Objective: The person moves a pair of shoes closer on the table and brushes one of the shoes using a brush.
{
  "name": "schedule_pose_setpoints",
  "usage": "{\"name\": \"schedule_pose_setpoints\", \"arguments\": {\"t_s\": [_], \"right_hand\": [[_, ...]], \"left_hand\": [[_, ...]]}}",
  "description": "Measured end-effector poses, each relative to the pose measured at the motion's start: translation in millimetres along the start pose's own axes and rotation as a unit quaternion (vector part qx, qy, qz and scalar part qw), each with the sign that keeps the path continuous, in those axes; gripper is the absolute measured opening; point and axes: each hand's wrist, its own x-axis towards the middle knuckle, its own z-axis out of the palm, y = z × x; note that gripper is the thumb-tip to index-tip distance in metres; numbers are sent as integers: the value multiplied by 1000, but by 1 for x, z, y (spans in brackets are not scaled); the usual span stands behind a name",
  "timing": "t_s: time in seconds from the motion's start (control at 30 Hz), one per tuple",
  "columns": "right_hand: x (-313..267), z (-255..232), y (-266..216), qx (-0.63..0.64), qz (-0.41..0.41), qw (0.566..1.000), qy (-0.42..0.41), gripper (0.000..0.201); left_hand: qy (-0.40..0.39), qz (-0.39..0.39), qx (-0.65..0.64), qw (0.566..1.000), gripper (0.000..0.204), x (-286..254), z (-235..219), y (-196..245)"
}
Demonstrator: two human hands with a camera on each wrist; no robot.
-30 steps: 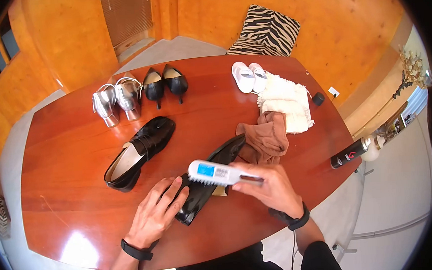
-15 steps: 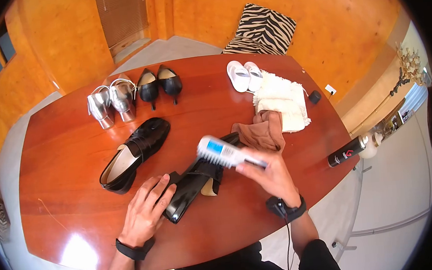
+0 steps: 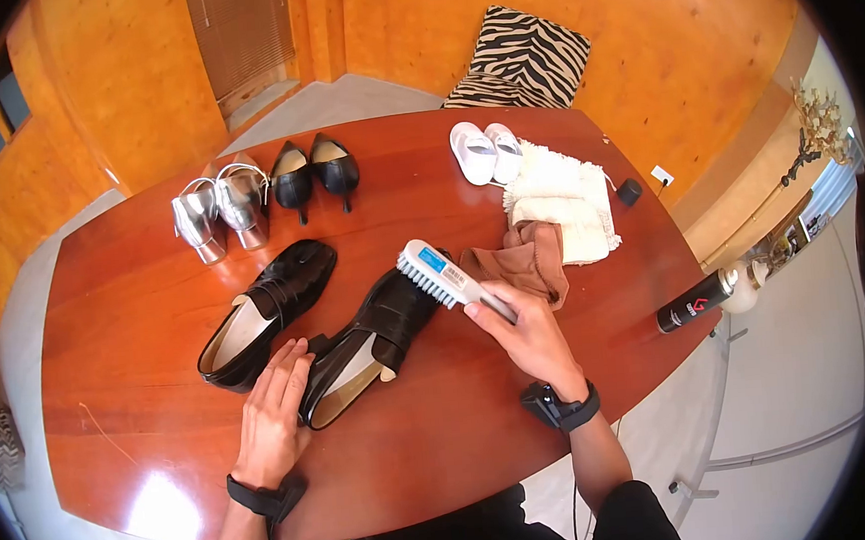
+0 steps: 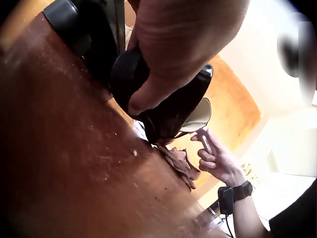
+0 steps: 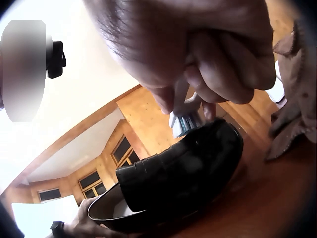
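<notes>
A glossy black loafer [image 3: 362, 340] lies upright on the red-brown table [image 3: 135, 321], toe pointing away from me. My left hand [image 3: 287, 368] rests with straight fingers against its heel; in the left wrist view a fingertip [image 4: 148, 94] presses the heel [image 4: 131, 74]. My right hand [image 3: 501, 310] grips the handle of a white brush [image 3: 440, 273] with a blue label. The bristles [image 5: 184, 122] sit on the loafer's toe [image 5: 198, 168].
The matching loafer [image 3: 266, 304] lies just left. At the back stand silver heels [image 3: 217, 205], black pumps [image 3: 313, 170] and small white shoes [image 3: 487, 151]. A brown cloth [image 3: 524, 262] and cream towel [image 3: 568, 200] lie right; a black spray can [image 3: 698, 302] sits at the table's right edge.
The loafer turned from lying on its side to upright and swung left. My left hand slid from on top of it to its heel. The brush moved away from me onto the toe.
</notes>
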Motion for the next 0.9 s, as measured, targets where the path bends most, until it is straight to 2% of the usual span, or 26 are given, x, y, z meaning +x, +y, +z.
{"name": "schedule_pose_setpoints", "arguments": {"t_s": [0.1, 0.13, 0.17, 0.27, 0.37, 0.43, 0.47, 0.5, 0.57, 0.63, 0.7, 0.77, 0.8, 0.83, 0.9], "right_hand": [[7, -5, 9, -50, 15, 998, 47, 41], [10, -13, 8, -101, 64, 991, 53, 41], [9, -19, 17, -153, 41, 985, 69, 40], [9, -18, 24, -98, 49, 992, 65, 39], [6, -10, 6, -26, 28, 996, 85, 37], [8, -5, -6, 61, 38, 996, 52, 37], [10, 4, -2, 50, -58, 996, 54, 36], [7, 5, -6, 1, -62, 998, 20, 37], [-1, 17, -29, 2, -95, 995, -14, 38], [-12, 28, -53, -126, -123, 984, 4, 40], [-12, 29, -54, -166, -110, 980, -10, 38], [-5, 23, -36, -58, -117, 991, 5, 38], [-3, 12, -33, -70, -76, 995, 15, 37], [4, 5, -15, -69, -104, 990, 65, 36], [11, -22, -15, -126, 22, 986, 104, 35]], "left_hand": [[-9, -24, -11, 1000, 86, 2, -3, 1], [-6, -29, -21, 999, 85, 0, -1, 1], [-3, -35, -31, 999, 85, 0, 0, 0], [6, -29, -28, 999, 85, -1, 3, -3], [4, -32, -26, 999, 85, -1, 3, -2], [4, -26, -23, 999, 85, -1, 2, -3], [4, -20, -21, 1000, 85, -1, 2, -3], [4, -21, -21, 1000, 85, -1, 2, -3], [5, -7, -18, 1000, 86, -2, 1, -2], [6, -5, -18, 1000, 87, -4, 4, -5], [7, -4, -17, 1000, 88, -5, 4, -6], [4, 3, -7, 1000, 89, -3, 2, -6], [4, 3, -7, 1000, 89, -3, 1, -5], [4, 4, -5, 1000, 89, -2, 1, -4], [5, 5, -4, 1000, 89, -4, 0, -2]]}}
